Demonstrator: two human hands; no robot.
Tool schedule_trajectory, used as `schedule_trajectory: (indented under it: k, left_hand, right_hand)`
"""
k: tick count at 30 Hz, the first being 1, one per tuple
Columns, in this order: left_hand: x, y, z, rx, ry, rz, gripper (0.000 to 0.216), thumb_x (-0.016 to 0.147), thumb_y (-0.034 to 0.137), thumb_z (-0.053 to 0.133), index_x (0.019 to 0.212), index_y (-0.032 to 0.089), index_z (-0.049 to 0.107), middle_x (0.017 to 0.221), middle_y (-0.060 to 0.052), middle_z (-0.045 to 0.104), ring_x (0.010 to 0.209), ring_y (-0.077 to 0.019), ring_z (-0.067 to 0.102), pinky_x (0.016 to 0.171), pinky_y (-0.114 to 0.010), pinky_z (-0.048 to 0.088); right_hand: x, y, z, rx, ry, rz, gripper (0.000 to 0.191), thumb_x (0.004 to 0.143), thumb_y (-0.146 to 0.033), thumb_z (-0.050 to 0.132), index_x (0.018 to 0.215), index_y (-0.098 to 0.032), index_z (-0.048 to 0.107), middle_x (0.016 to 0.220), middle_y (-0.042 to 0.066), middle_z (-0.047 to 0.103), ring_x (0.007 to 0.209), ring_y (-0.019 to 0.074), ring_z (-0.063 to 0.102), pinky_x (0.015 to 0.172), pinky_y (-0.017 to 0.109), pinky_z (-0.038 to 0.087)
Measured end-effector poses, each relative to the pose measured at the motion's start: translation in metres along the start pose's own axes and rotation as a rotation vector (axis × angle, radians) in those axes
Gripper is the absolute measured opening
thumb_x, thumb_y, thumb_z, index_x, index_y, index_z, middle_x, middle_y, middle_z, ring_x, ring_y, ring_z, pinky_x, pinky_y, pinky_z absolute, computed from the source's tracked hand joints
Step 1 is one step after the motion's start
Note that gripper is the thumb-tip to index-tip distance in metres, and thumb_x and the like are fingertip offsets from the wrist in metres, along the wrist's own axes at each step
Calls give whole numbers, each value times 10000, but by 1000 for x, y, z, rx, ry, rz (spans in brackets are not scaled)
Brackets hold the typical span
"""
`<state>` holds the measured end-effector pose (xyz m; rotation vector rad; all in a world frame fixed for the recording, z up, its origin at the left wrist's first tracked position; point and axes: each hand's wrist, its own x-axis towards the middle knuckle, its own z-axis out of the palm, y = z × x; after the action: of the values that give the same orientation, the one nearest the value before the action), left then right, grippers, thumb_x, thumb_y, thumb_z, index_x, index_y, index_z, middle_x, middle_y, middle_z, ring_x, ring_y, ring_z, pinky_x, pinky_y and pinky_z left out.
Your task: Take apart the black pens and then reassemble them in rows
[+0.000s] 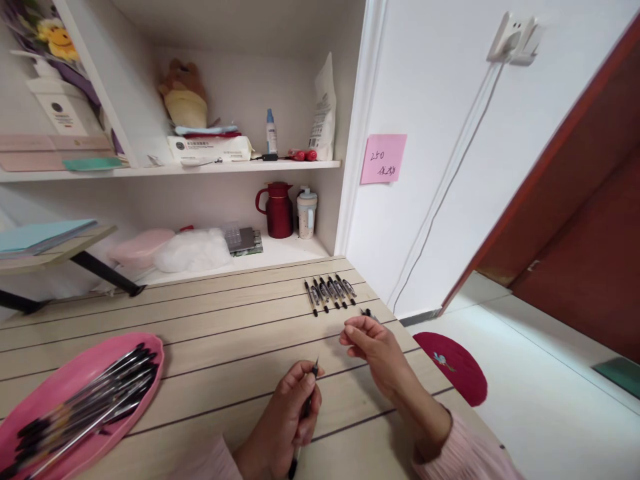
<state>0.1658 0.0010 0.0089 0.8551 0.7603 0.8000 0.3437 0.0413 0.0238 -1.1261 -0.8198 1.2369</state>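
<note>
My left hand (287, 420) is closed around a black pen (311, 381), tip pointing up, low over the wooden table (210, 353). My right hand (375, 350) is to its right, fingers pinched on a small dark pen part (369, 313) near the table's right edge. Just beyond my right hand lies a row of several black pens (329, 293). At the table's left front sits a pink tray (60, 393) holding several more black pens (95, 403).
Behind the table, shelves hold a red jug (276, 209), a white cup (307, 213), a white bag (323, 110), a plush toy (183, 93) and boxes. A pink sticky note (383, 158) hangs on the wall. A red stool (453, 367) stands right of the table, by a brown door (585, 227).
</note>
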Motion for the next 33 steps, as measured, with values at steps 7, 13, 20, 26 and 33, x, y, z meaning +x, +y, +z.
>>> schedule_trajectory:
  k: [7,13,20,26,33]
  left_hand:
    - [2,1,-1,-20,23,-13,180,836,360,468,943,216,472,596,74,485,306,8,181,320,-165,101]
    - [4,0,-1,-23,9,-20,200,826,369,481,955,216,469,585,77,485,298,6,185,322,-167,89]
    - [2,1,-2,-7,6,-31,231,816,384,493,970,213,471,584,77,487,294,4,199,323,-168,92]
    - [2,4,0,2,0,-50,254,799,396,512,970,211,477,583,77,481,294,3,210,323,-166,78]
    - [1,3,0,10,-14,-35,251,806,397,500,963,203,474,584,74,483,294,5,199,320,-174,85]
  right_hand:
    - [7,-7,-82,-598,225,-94,235,665,-309,602,835,-152,645,646,35,659,615,173,603,553,267,442]
    - [-6,-7,-86,-1306,139,-265,155,769,-239,487,772,-211,639,763,22,658,686,159,593,582,247,375]
    - [0,-1,-71,-1672,85,-264,158,812,-245,478,817,-223,634,852,30,615,702,139,575,520,232,281]
    - [3,0,-67,-1683,73,-309,162,827,-230,457,814,-200,615,836,41,606,666,138,566,509,244,259]
    - [6,4,-68,-1686,91,-355,143,827,-247,463,818,-206,599,835,32,591,652,136,557,504,242,257]
